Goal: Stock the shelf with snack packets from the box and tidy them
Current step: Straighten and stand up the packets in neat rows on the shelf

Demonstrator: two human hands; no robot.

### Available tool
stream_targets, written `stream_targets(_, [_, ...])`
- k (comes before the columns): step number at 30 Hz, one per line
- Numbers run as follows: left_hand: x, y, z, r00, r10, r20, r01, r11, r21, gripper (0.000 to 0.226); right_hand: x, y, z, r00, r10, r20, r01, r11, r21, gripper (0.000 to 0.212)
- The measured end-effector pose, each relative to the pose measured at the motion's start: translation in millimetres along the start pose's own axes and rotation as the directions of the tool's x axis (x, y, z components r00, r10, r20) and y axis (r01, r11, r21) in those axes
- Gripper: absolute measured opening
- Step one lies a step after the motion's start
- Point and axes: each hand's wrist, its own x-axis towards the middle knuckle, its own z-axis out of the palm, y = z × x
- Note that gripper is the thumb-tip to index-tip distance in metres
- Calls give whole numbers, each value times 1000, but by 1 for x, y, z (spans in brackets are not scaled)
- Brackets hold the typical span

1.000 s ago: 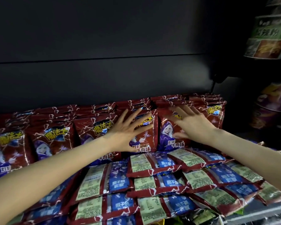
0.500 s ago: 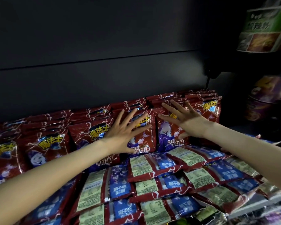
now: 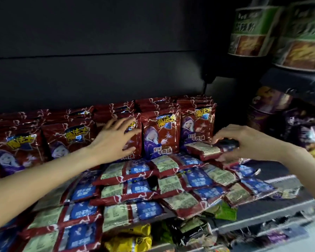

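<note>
Red snack packets stand upright in rows (image 3: 160, 133) along the back of the dark shelf. In front of them, more of the same packets lie flat (image 3: 133, 180), backs up, overlapping in layers. My left hand (image 3: 115, 140) presses flat with spread fingers against an upright packet left of centre. My right hand (image 3: 244, 142) grips one flat-lying packet (image 3: 205, 150) at the right end of the pile, lifted slightly above the others, just in front of the rightmost upright packet (image 3: 198, 124).
Green cup-noodle tubs (image 3: 262, 31) sit on a higher shelf at upper right, purple tubs and bags (image 3: 273, 104) beside the red rows. Yellow, green and black packets (image 3: 135, 239) show on the shelf below. The shelf's front rail (image 3: 273, 213) runs at lower right.
My right hand has come off the upright packets, moved right and down, and closed on a flat packet. My left hand stays pressed on the upright row. The view has shifted.
</note>
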Motion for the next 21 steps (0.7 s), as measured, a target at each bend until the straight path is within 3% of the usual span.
stream_targets(3, [3, 12, -2, 998, -48, 35, 47, 999, 25, 67, -1, 10, 9, 997, -42, 68, 49, 994, -99, 31])
stream_targets(6, [5, 22, -2, 997, -79, 25, 77, 995, 55, 66, 8, 12, 10, 991, -120, -53, 107, 971, -214, 12])
stream_targets(8, [6, 27, -2, 994, -104, 27, 102, 992, 70, 64, 17, 13, 0, 983, -155, -100, 129, 964, -233, 15])
stream_targets(11, [7, 33, -3, 992, -122, 31, 120, 990, 76, 64, 25, 10, -12, 989, -143, 46, 148, 983, -106, 26])
stream_targets(15, [7, 39, -2, 987, -158, 39, 157, 987, 39, 66, 28, 1, 3, 970, -145, 194, 189, 955, -229, 34])
stream_targets(18, [6, 40, -1, 985, -162, 57, 159, 986, 54, 67, 30, 4, 7, 982, -179, 67, 190, 944, -270, 20])
stream_targets(21, [7, 40, -2, 985, -163, 57, 161, 986, 34, 65, 39, 10, 0, 950, -263, -171, 199, 926, -321, 11])
